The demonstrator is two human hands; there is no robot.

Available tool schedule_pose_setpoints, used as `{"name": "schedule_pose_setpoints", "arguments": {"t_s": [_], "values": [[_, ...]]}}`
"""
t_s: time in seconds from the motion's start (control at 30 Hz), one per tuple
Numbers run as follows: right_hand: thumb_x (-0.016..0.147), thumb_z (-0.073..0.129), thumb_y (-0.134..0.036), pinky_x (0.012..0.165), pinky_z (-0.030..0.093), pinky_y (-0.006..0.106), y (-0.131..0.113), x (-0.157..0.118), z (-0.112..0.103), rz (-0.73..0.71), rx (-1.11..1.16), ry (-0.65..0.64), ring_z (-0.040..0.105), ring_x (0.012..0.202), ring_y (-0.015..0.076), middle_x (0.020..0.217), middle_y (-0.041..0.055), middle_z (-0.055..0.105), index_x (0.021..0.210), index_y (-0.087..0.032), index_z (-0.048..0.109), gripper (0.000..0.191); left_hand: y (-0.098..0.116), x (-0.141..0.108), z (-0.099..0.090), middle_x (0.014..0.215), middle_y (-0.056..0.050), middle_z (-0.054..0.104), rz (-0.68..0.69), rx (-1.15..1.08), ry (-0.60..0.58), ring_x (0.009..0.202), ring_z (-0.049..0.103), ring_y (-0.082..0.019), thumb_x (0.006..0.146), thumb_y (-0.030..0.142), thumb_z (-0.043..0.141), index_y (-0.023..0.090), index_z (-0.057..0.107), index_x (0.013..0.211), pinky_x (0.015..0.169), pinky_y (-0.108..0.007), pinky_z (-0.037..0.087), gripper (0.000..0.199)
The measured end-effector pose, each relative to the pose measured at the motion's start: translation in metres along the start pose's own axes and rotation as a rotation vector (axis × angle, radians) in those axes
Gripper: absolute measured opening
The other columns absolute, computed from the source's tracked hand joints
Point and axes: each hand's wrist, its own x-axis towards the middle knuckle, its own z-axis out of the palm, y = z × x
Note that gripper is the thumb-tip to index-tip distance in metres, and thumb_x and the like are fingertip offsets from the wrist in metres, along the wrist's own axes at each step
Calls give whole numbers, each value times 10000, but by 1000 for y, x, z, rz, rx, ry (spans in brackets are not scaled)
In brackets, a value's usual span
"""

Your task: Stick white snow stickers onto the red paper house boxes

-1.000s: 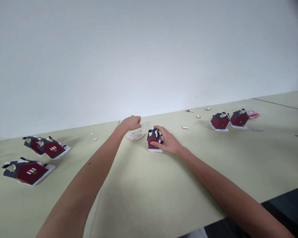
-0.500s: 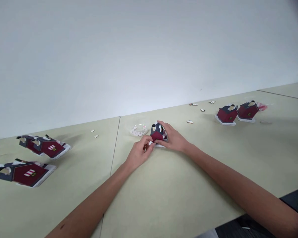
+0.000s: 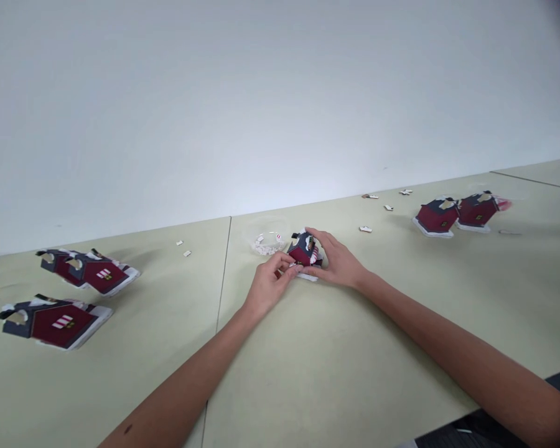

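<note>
Red card house (image 3: 303,250) sits btw both hands, left hand (image 3: 268,285) pinching the front corner, right hand (image 3: 335,258) cupped round the far side, firm grip, clear dish (image 3: 267,242) just beside.

1. Near part of the tabletop (image 3: 336,373): wide free room in front of the left hand (image 3: 270,285) and right hand (image 3: 336,258), crossed only by the forearms.
2. Between the hands: paper model house (image 3: 303,252), touching both; no passage through.
3. Far side of the house: plastic dish (image 3: 267,244) just beside it, blocking the direct path toward the wall.
4. Leftward: free lane past the dish, up to small white pieces (image 3: 183,251), then model houses (image 3: 103,277) (image 3: 58,325).
5. Rightward: free lane up to white piece (image 3: 366,229), then model houses (image 3: 436,218) (image 3: 476,210).
</note>
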Motion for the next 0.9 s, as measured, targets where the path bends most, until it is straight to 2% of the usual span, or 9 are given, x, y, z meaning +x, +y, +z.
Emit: {"name": "schedule_pose_setpoints", "arguments": {"t_s": [0.17,0.3,0.4,0.53,0.63,0.77,0.9], "values": [[790,683,-670,1041,474,534,-5,0,0,21,-37,28,521,1292,344,1425,130,519,1534,-287,252,941,2,1,-2,693,6,604,7,-8,-9,664,524,-127,939,467,557,169,600,777,636,-240,382,342],[756,686,-712,1018,488,539,-10,-1,1,35,-80,63,538,1261,353,1379,133,550,1522,-285,279,967,2,1,-1,653,25,584,-16,-115,-56,636,523,-126,947,449,548,185,568,889,640,-242,406,271],[774,679,-696,1071,459,533,-11,-1,3,23,-89,75,479,1338,344,1451,139,485,1533,-288,260,958,2,2,0,665,25,606,-32,-202,-55,658,553,-129,938,433,569,193,536,953,662,-242,430,243],[807,675,-648,1146,398,520,-13,-2,5,19,-68,30,350,1455,327,1586,133,322,1567,-293,174,976,3,3,0,689,4,625,-39,-203,-53,665,558,-125,929,429,584,176,549,852,648,-235,416,267],[817,670,-638,1146,402,509,-16,-1,6,50,-42,-1,320,1478,312,1615,122,278,1578,-304,129,991,3,3,0,676,8,608,-42,-179,-50,639,533,-116,921,426,597,171,556,803,635,-232,404,284],[797,675,-665,1123,426,513,-22,0,7,78,-5,-3,353,1459,317,1602,113,311,1577,-317,114,1022,2,2,1,648,39,578,-40,-255,-38,620,519,-112,924,413,603,198,513,886,623,-224,399,237],[828,656,-639,1068,475,506,-29,0,9,110,8,10,426,1401,318,1566,107,372,1566,-321,155,946,2,3,2,643,41,544,-30,-269,-13,589,481,-103,924,415,598,196,496,855,576,-217,376,251]]}}
